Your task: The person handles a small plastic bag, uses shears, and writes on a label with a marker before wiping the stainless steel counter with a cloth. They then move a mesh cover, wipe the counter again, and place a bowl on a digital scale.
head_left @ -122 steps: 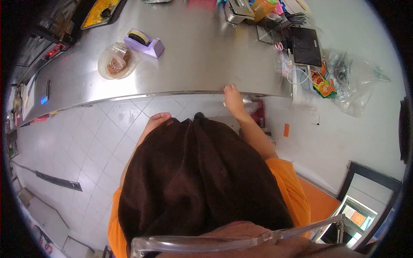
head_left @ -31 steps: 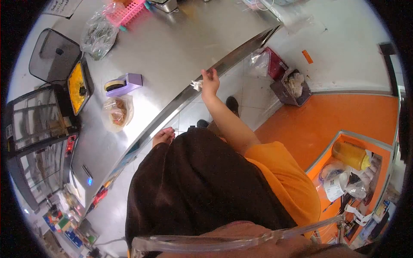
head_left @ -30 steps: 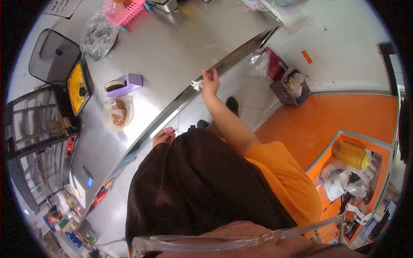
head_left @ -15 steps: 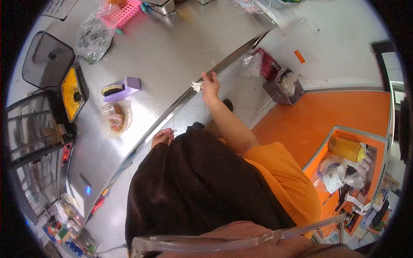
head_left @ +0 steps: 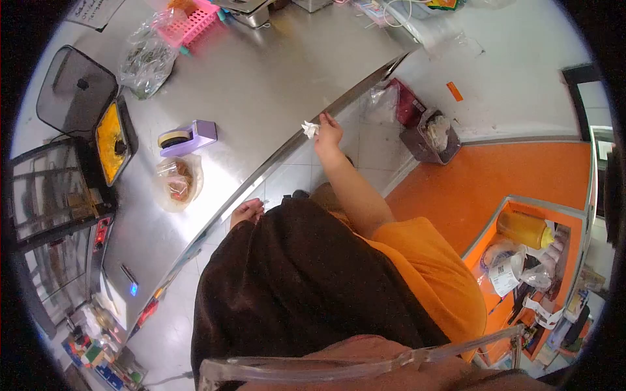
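Over the table's front edge, my right hand is closed on a crumpled white tissue, which sticks out on the table side. My left hand is beside the dark apron, near the same edge. Its fingers are curled together, and whatever they may hold is too small to make out. On the metal table, left of my hands, lie a knotted clear plastic bag with reddish-brown food inside and a purple tape dispenser.
A yellow-filled pan and a dark lid are at the left, beside a glass-fronted cabinet. A pink basket sits at the back. A waste bin stands on the floor. An open orange drawer holds a yellow bottle.
My right hand has shifted slightly right with the tissue, and its fingers look more drawn together. My left hand stays near the apron. The whole view has moved slightly.
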{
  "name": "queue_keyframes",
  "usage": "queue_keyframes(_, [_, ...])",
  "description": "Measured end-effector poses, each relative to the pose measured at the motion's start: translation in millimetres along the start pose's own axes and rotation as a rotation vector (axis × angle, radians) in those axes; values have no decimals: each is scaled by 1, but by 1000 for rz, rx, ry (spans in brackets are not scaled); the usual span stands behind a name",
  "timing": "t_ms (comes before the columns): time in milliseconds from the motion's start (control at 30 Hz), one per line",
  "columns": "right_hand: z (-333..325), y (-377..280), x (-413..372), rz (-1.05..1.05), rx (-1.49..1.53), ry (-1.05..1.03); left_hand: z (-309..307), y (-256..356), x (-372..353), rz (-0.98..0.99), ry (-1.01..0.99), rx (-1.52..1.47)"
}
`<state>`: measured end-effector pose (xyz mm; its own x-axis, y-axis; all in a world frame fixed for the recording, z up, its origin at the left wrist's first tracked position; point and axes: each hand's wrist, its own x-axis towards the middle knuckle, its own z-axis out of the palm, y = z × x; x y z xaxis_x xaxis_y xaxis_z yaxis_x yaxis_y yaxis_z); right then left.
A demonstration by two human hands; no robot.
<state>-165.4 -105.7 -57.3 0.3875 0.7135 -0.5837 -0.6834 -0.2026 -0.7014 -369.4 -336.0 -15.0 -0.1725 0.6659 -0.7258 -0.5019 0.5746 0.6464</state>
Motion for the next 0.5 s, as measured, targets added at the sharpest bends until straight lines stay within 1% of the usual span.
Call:
queue_keyframes(100, [-1,4,7,-9,-59,21,-5,-6,4,13,-3,-49])
queue_keyframes(200, [0,0,10,10,-56,56,-11,-9,9,31,-61,-39])
queue_keyframes(300, [0,-5,11,34,-52,59,-3,-7,4,28,-4,-55])
queue_keyframes(367, [-1,-6,13,44,-62,42,-6,-9,7,27,-26,-44])
queue_keyframes(467, [-5,-5,18,69,-110,15,-2,-8,6,14,2,-31])
queue_keyframes(500, [-7,-4,20,43,-168,-3,1,-7,5,8,20,-27])
